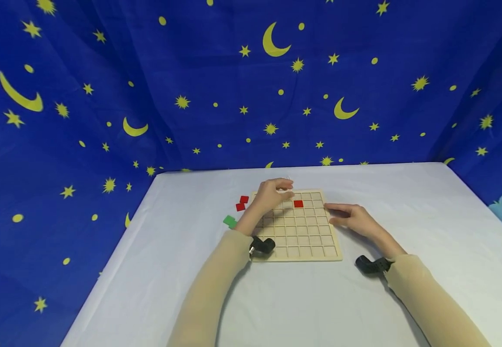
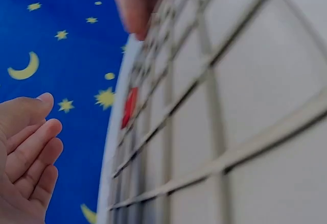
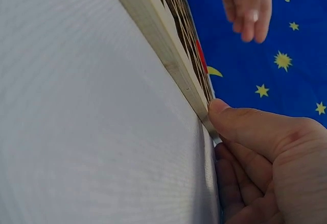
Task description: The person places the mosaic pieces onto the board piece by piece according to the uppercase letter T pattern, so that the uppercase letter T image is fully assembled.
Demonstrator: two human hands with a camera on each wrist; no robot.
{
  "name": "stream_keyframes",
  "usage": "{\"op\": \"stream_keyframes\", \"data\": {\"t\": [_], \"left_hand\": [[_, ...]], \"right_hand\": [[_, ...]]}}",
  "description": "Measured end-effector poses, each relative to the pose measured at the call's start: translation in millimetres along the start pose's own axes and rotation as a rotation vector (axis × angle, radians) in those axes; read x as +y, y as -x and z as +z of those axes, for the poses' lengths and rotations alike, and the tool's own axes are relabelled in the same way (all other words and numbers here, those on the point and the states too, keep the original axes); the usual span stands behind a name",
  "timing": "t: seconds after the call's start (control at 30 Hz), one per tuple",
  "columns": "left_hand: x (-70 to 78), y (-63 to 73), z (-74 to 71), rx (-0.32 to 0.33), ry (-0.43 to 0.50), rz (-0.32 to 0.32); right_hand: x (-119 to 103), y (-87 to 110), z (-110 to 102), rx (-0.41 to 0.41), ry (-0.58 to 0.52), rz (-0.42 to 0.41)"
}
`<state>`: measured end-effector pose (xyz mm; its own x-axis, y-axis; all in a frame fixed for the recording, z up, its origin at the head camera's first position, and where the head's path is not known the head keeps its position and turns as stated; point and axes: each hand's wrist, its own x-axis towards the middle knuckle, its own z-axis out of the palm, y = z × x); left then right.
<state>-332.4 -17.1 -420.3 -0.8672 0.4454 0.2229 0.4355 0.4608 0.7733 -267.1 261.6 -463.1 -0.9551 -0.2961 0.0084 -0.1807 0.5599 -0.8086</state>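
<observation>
Loosely parted, the thumb and fingers of the left hand (image 1: 272,193) hang over the far left part of the wooden board (image 1: 304,230), with a narrow gap between their tips and nothing visible in it. On the opposite side, the right hand (image 1: 358,220) has its fingers extended to the board's right edge; the thumb touches the rim in the right wrist view, while the other fingertips are partly hidden there.

The board lies flat on the white tablecloth (image 1: 298,299), its face divided into square cells by raised strips. One red tile (image 1: 298,204) sits in a cell near the far edge, just right of the left fingertips. Two loose red tiles (image 1: 242,203) lie just beyond the board's left edge, close together, and green pieces (image 1: 229,220) lie nearer, beside the left forearm.

Wide cloth runs from the board's near edge toward the person, between the two sleeves (image 1: 209,289). A narrower strip separates the far edge from the blue starry curtain (image 1: 216,58). Left of the loose tiles, cloth extends to the table's slanting side.
</observation>
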Motion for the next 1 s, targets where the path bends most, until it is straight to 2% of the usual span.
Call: {"op": "stream_keyframes", "data": {"t": [0.23, 0.57, 0.8, 1.0], "left_hand": [[-3.4, 3.2, -31.8, 0.082, 0.017, 0.026], [-29.7, 19.5, -70.7, 0.177, 0.061, -0.016], [-55.8, 33.8, -86.4, 0.226, 0.058, -0.061], [-72.5, 43.4, -89.9, 0.204, 0.055, -0.088]], "right_hand": [[-0.1, 1.4, -0.4, -0.003, -0.008, -0.003], [0.2, -0.7, 0.1, -0.011, 0.006, -0.008], [-1.5, 0.1, -0.1, -0.005, 0.002, -0.005], [-2.0, 1.4, -0.5, 0.000, 0.004, -0.017]]}}
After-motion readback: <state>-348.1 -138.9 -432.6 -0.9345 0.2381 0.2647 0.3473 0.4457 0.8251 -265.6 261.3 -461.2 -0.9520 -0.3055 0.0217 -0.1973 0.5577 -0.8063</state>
